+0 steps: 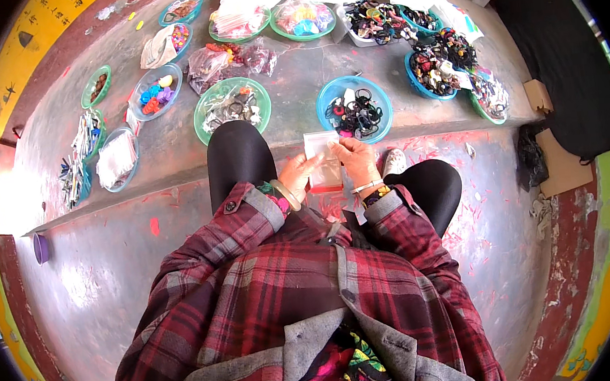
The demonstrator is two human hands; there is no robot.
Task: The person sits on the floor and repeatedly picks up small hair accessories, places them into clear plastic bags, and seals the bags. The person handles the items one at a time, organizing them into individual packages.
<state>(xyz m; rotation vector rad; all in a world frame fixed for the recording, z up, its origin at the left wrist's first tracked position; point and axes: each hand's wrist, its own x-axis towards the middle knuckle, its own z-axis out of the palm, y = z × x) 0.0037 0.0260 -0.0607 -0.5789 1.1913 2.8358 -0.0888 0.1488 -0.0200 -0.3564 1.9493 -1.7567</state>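
Observation:
Both my hands hold a small clear plastic bag [323,161] with a red strip along its lower edge, above my lap. My left hand [300,173] grips the bag's left side. My right hand [355,158] pinches its right side near the top. Just beyond the bag, a blue dish [326,96] holds black hair ties. A green dish [204,119] with dark rings and clips sits to its left, past my raised left knee [238,153].
Several more dishes ring the grey floor: coloured hair ties in a pale blue bowl [136,102], clear bags in a dish [130,178] at left, dark hair accessories in blue baskets [411,72] at right. A low step edge [138,189] crosses in front. A black mat [562,59] lies far right.

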